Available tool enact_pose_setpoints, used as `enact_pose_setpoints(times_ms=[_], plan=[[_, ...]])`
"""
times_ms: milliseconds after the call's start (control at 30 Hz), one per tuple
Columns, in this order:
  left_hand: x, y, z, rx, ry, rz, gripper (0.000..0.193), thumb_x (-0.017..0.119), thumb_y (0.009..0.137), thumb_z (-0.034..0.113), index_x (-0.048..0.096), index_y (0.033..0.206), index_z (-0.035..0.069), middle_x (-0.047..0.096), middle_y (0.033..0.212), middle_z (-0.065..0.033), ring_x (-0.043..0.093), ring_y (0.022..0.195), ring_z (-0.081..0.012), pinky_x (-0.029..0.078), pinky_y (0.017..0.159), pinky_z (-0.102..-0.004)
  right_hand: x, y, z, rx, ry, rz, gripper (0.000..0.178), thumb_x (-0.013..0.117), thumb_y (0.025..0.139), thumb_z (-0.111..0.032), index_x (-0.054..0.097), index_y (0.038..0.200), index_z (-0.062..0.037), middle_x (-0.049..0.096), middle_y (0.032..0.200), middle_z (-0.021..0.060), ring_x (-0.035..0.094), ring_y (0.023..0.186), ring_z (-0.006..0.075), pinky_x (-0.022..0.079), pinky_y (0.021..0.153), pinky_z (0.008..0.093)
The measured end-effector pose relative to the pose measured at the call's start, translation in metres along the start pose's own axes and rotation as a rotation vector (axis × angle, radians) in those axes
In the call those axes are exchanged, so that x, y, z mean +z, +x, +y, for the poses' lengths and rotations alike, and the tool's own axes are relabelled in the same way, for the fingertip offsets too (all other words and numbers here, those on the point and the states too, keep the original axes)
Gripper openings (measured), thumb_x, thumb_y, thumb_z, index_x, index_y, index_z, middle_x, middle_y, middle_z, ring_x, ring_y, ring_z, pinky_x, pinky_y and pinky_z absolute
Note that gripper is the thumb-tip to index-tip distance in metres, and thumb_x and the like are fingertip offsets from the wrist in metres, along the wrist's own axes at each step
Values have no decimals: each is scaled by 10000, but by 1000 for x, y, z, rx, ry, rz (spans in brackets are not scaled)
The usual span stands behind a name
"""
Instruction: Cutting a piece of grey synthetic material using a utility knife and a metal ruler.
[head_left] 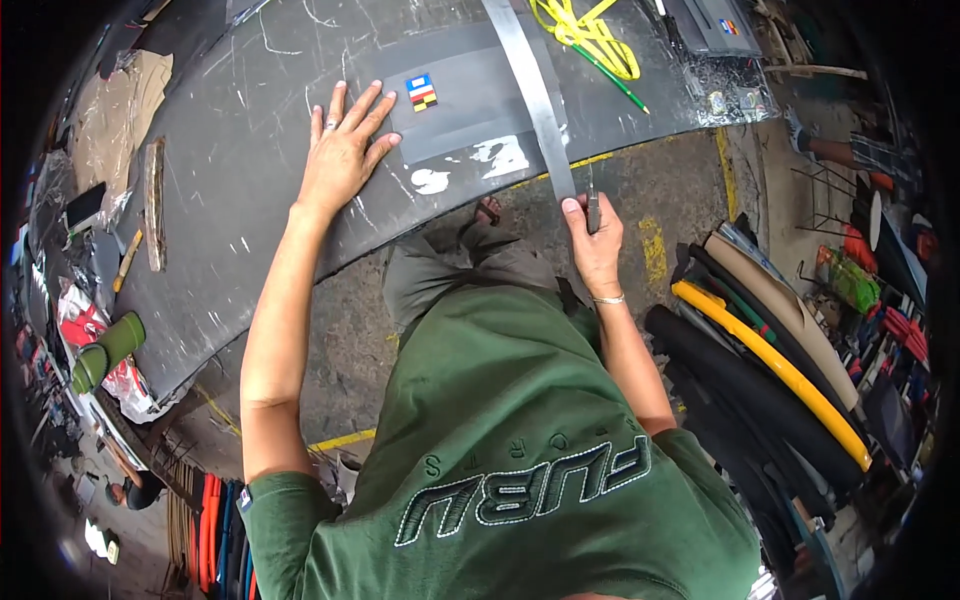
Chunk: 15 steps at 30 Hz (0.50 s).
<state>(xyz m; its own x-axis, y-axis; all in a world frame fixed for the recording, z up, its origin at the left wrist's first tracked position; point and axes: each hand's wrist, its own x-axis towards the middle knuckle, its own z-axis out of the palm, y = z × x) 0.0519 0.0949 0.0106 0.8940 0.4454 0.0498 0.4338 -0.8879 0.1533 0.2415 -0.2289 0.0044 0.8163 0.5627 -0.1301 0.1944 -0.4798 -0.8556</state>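
My left hand (345, 150) lies flat with spread fingers on the dark, scratched tabletop (250, 190). Its fingertips reach the left side of a thin dark grey sheet (470, 120). On that sheet is a small multicoloured patch (421, 92). A long metal ruler (530, 80) crosses the sheet's right part and juts past the table's near edge. My right hand (597, 250) is closed at the ruler's near end, thumb against it. The same hand holds a slim tool with a dark handle (593, 212) and a thin tip pointing away; its exact kind is unclear.
A yellow strap bundle (600, 40) and green pencil (612, 80) lie right of the ruler. At left are a wooden stick (155, 205) and green roll (110, 350). Fabric rolls, one yellow (775, 375), stand at right. Another person (137, 490) is at lower left.
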Motion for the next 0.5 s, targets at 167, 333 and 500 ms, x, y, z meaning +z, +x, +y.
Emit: enact_pose_setpoints(times_ms=[167,333,500], plan=[[18,-9,30,-161,-66,80,646,637,963,527,516,1522,228,382,1645,-8,282,1543,-344,195,1228,-623,27,4,-11,-2,38,-13,319,714,989,-318,620,887,-31,554,705,-11,483,692,79,445,630,285],[22,-12,60,-257,-64,113,715,651,944,556,486,1536,189,407,1624,-37,315,1521,-363,202,1222,-626,48,-1,-32,-10,31,-103,331,718,989,-340,636,907,-30,583,709,33,492,682,97,462,635,298],[18,-9,51,-282,-325,228,730,631,990,468,403,1556,67,396,1611,-148,315,1516,-390,219,1230,-593,56,-5,-37,-42,-67,-181,405,726,969,-391,620,966,0,611,740,192,543,643,222,486,637,379]])
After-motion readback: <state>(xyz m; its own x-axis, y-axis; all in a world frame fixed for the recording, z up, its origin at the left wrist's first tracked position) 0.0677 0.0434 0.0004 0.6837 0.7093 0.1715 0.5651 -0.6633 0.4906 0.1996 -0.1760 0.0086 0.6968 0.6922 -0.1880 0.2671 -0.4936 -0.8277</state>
